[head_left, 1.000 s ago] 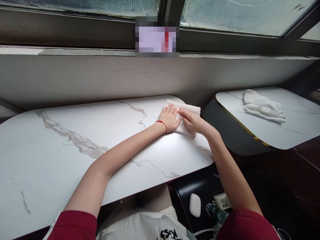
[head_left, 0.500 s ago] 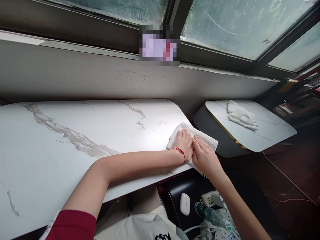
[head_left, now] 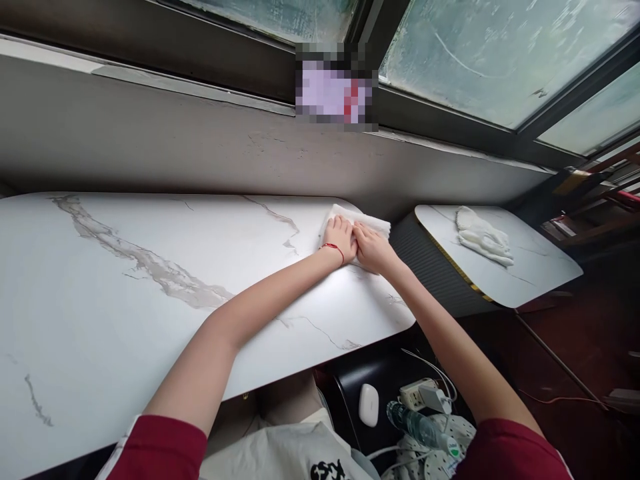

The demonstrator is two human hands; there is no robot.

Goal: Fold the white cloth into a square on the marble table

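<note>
Away from the near edge, where they were half a second ago, the left hand (head_left: 341, 239), the right hand (head_left: 373, 248) and the cloth (head_left: 373, 222) have shifted together toward the far right corner of the table (head_left: 115, 333). Now the cloth lies directly beneath both hands, so neither is nearer to it: the left covers its left part, the right its right part, and of the two the right is closer to the table's right edge. As far as it shows, the cloth's long axis runs from left to right, its right end slanting slightly nearer. That end reaches the table's right edge; whether it hangs over, I cannot tell. The left hand, a red bracelet (head_left: 332, 247) at its wrist, is spread palm down with its fingers pointing to the far side. The right stretches its fingers out to the left, touching the left hand; its thumb is hidden from me. Well apart on the right, a second cloth (head_left: 484, 237) lies bunched on the other table (head_left: 543, 270). On the near side, lower down, are a bottle (head_left: 415, 424) and a white case (head_left: 369, 405).
</note>
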